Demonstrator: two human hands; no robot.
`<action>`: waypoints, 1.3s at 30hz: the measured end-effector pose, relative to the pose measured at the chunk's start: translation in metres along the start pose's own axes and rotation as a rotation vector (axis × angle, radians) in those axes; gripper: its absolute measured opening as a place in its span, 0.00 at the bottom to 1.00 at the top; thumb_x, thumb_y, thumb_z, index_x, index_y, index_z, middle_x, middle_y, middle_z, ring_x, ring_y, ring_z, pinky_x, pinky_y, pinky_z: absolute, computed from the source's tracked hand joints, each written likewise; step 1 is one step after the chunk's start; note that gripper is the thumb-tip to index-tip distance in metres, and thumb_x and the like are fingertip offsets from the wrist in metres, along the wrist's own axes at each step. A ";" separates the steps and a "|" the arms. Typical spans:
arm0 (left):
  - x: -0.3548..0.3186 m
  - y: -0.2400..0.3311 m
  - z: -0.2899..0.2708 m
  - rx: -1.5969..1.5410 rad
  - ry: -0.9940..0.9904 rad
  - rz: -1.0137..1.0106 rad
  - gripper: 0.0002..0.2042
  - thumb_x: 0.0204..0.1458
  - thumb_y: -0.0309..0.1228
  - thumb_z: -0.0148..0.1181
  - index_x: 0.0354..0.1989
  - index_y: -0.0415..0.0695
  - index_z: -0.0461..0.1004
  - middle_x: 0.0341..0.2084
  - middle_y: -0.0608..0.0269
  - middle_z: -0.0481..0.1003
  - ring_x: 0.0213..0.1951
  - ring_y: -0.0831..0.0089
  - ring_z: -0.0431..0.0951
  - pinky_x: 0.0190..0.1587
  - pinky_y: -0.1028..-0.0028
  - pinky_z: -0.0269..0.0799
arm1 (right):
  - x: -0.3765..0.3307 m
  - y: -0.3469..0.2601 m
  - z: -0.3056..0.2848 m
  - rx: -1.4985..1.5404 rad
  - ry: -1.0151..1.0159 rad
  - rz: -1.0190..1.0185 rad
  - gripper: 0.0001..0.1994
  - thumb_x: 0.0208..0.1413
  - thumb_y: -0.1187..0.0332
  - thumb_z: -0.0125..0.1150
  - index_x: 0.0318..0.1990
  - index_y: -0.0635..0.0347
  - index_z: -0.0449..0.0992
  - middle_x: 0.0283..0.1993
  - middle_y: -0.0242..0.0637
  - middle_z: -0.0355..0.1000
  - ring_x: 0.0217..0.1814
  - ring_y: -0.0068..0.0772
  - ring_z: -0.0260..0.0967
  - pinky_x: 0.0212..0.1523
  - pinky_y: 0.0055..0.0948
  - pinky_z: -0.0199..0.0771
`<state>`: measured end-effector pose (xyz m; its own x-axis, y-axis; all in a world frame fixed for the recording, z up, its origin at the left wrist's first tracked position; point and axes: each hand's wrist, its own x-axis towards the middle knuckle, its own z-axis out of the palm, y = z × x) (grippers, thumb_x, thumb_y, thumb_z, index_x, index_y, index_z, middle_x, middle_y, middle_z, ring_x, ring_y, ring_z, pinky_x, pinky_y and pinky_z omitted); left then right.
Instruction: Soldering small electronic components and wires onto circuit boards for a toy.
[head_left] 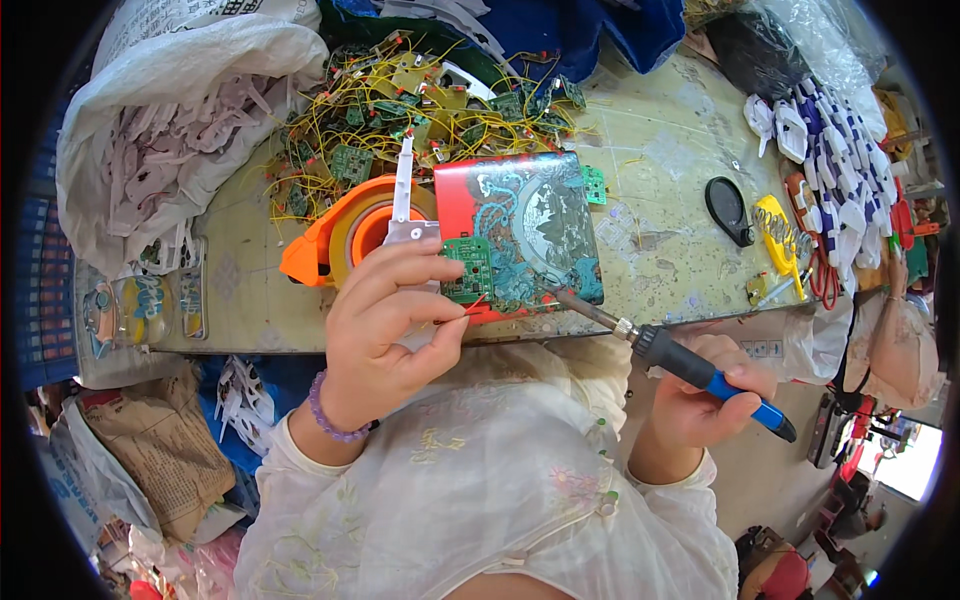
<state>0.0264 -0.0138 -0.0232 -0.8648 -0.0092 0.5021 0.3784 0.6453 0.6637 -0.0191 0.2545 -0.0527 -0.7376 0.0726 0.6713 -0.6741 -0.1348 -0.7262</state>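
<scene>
Left hand (385, 320), fingers pinched shut on a small green circuit board (467, 268), over the decorated tin's (530, 225) near-left corner. Right hand (705, 400) fist-grips soldering iron (690, 365), tip at tin's near edge.

The left hand (395, 315) is raised before the chest, wrist bent, its fingers (400, 275) curled forward and thumb pressed toward them in a pinch. The right hand (705, 395) sits lower and out to the side, closed in a fist-like grip, its forearm rising from the lower edge.
</scene>
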 end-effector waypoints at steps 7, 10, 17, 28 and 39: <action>0.002 0.004 0.009 0.062 0.017 -0.011 0.06 0.36 0.19 0.64 0.24 0.42 0.74 0.35 0.59 0.78 0.47 0.57 0.77 0.48 0.65 0.72 | 0.004 -0.006 0.007 0.004 -0.025 0.011 0.17 0.66 0.52 0.40 0.37 0.56 0.63 0.16 0.31 0.59 0.15 0.23 0.53 0.19 0.24 0.52; 0.003 0.004 0.011 0.066 0.039 -0.014 0.06 0.36 0.19 0.63 0.24 0.41 0.73 0.35 0.59 0.78 0.46 0.57 0.78 0.46 0.66 0.73 | 0.006 -0.008 0.014 0.023 -0.061 0.003 0.16 0.66 0.52 0.40 0.37 0.56 0.62 0.17 0.31 0.58 0.15 0.23 0.53 0.19 0.25 0.52; 0.003 0.006 0.013 0.095 0.059 -0.011 0.07 0.36 0.18 0.62 0.24 0.41 0.72 0.34 0.58 0.77 0.46 0.57 0.78 0.45 0.66 0.74 | 0.003 -0.007 0.016 -0.011 -0.133 -0.018 0.17 0.65 0.50 0.40 0.36 0.56 0.60 0.18 0.32 0.58 0.15 0.25 0.54 0.20 0.26 0.53; 0.002 0.006 0.010 0.097 0.033 0.011 0.07 0.35 0.17 0.61 0.24 0.40 0.72 0.34 0.58 0.77 0.47 0.56 0.77 0.44 0.65 0.74 | 0.002 -0.001 0.022 0.052 -0.160 -0.125 0.18 0.63 0.52 0.47 0.37 0.60 0.62 0.18 0.33 0.62 0.14 0.29 0.58 0.15 0.27 0.60; 0.002 0.006 0.010 0.102 0.030 0.025 0.08 0.35 0.17 0.62 0.25 0.40 0.72 0.34 0.58 0.77 0.47 0.55 0.77 0.45 0.64 0.74 | 0.001 -0.001 0.022 0.034 -0.163 -0.121 0.17 0.63 0.53 0.48 0.37 0.60 0.62 0.17 0.32 0.61 0.13 0.28 0.57 0.14 0.27 0.59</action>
<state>0.0243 -0.0023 -0.0236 -0.8443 -0.0141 0.5356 0.3630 0.7203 0.5912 -0.0179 0.2333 -0.0483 -0.6339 -0.0703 0.7702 -0.7535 -0.1684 -0.6356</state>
